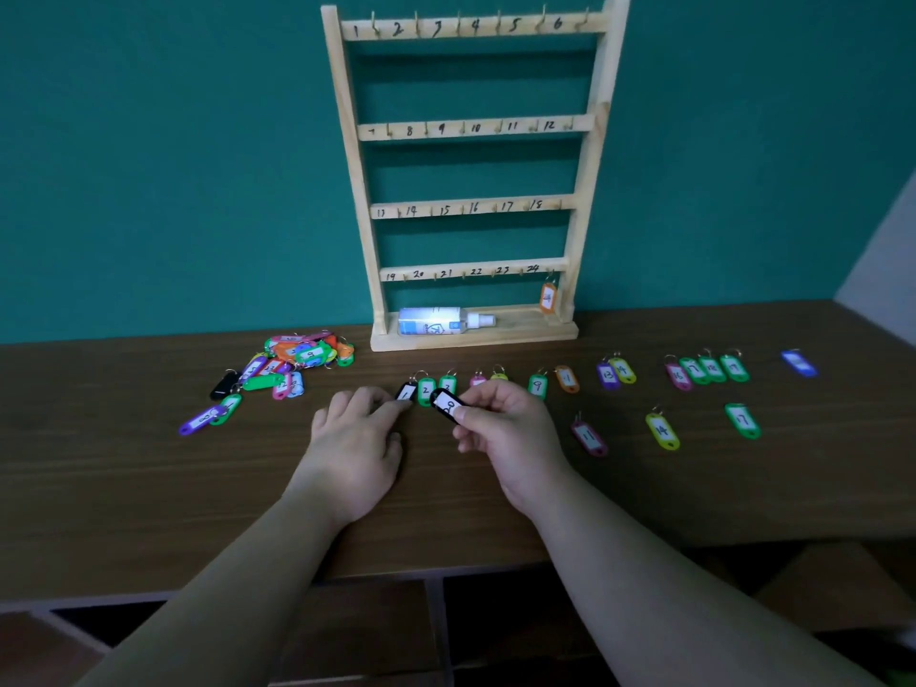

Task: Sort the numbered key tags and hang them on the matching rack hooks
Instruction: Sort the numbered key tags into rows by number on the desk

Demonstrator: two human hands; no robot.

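Right grip (505,433): thumb and fingers pinch the black tag marked 20 (446,404), just above the surface (148,488). Left grip (357,438): released, lying flat, one fingertip touching the black tag marked 1 (406,391).

Risk 1: the held label sits at a slant. You could read it as 02 and set it by the green tag marked 2 (425,390), directly beyond the right grip. Check which end carries the ring.

Risk 2: the sorted row begins just beyond both grips. A careless sweep would knock it out of order.

Risk 3: right of the right grip, a yellow 14 (662,431) and a green 17 (742,421) lie nearer than the row. They look like duplicates, so expect two tags competing for one hook.

Beyond and left of the left grip: the unsorted pile (292,364).

Farthest: the rack (589,181). Only an orange tag (547,298) hangs there, under 24. The hooks are small, and a missed hang on the lowest rail drops the tag beside the spray bottle (441,320).
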